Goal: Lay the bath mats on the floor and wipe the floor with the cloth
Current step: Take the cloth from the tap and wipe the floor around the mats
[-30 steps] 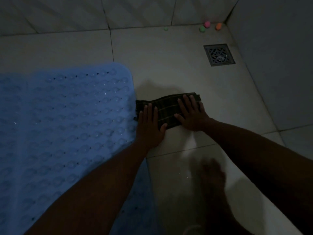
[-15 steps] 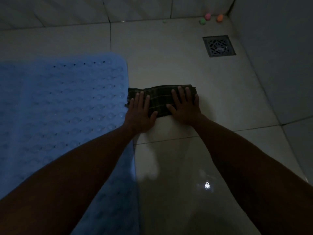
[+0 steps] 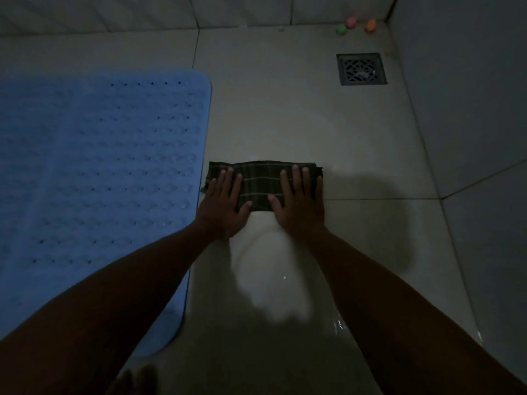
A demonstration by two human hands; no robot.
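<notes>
A folded dark checked cloth [image 3: 261, 182] lies flat on the pale tiled floor [image 3: 285, 115], just right of a blue bath mat [image 3: 94, 178] with rows of bumps and small holes. My left hand [image 3: 224, 205] presses on the cloth's left end with straight fingers. My right hand [image 3: 299, 205] presses flat on its right end. The mat lies spread out on the floor at the left, and my left forearm hides part of its lower edge.
A square metal drain grate [image 3: 361, 69] sits in the floor at the far right. Three small coloured balls [image 3: 350, 22] lie in the corner where the walls meet. A tiled wall [image 3: 470, 95] rises along the right. Toes [image 3: 137, 379] show at the bottom edge.
Both hands have pushed the cloth forward along the mat's right edge, and it now lies squarer. The view has shifted, so the drain and the mat sit differently in the frame.
</notes>
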